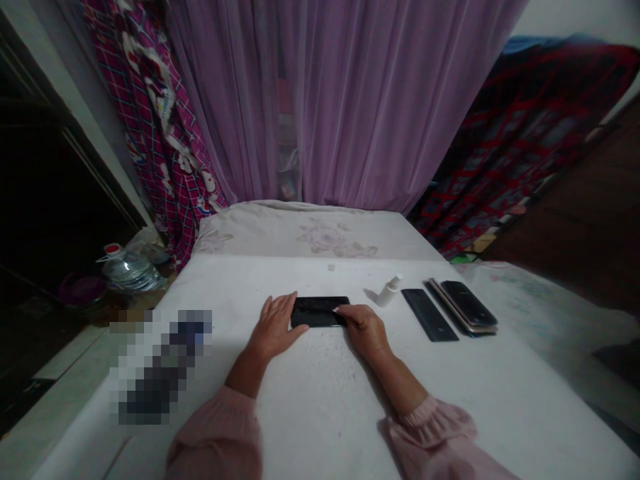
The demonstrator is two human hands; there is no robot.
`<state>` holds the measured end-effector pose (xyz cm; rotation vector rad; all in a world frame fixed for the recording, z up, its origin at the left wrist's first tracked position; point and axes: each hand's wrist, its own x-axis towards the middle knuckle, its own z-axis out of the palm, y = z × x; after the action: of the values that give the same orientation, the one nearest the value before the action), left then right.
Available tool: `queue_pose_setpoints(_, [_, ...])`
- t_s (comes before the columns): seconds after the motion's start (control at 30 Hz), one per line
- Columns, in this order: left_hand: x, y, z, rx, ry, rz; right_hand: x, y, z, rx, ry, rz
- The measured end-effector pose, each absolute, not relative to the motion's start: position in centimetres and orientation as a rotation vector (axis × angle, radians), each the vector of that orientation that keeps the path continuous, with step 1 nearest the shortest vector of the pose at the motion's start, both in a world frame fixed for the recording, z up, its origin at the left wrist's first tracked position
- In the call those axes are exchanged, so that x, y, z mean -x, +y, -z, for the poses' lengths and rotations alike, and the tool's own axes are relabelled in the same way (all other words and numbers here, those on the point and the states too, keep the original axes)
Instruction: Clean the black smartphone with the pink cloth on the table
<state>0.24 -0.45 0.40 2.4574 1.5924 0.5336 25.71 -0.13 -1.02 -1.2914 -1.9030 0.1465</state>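
Left hand (274, 328) flat, fingers spread, on phone's (320, 311) left end; right hand (364, 328) pinches right edge; bottle (389, 291) just beside, bare table (320, 400) nearer

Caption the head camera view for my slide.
Both hands, left hand and right hand, rest on a black phone on a white table.

Hidden and unclear parts

A pixelated patch (160, 367) masks something on the tabletop (320, 413); both sleeves (220, 440) run off the bottom edge; the left hand (275, 327) covers the phone's (320, 311) left end.
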Motion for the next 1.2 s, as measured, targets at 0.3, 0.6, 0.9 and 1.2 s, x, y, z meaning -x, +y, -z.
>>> queue_pose_setpoints(0.3, [-0.2, 0.0, -0.4, -2.395, 1.591, -0.517, -21.5, 1.4, -0.1, 1.266, -1.981, -0.204])
queue_pose_setpoints(0.6, [-0.1, 0.0, -0.4, -2.381, 1.591, -0.536, -22.4, 1.1, 0.1, 1.219, -1.974, -0.257])
queue_pose_setpoints(0.9, [0.0, 0.0, -0.3, -2.400, 1.577, -0.523, -26.6, 1.8, 0.9, 1.535, -1.713, -0.150])
queue_pose_setpoints(1.2, [-0.1, 0.1, -0.5, -2.390, 1.584, -0.504, -19.5, 3.6, -0.8, 1.477, -1.950, -0.174])
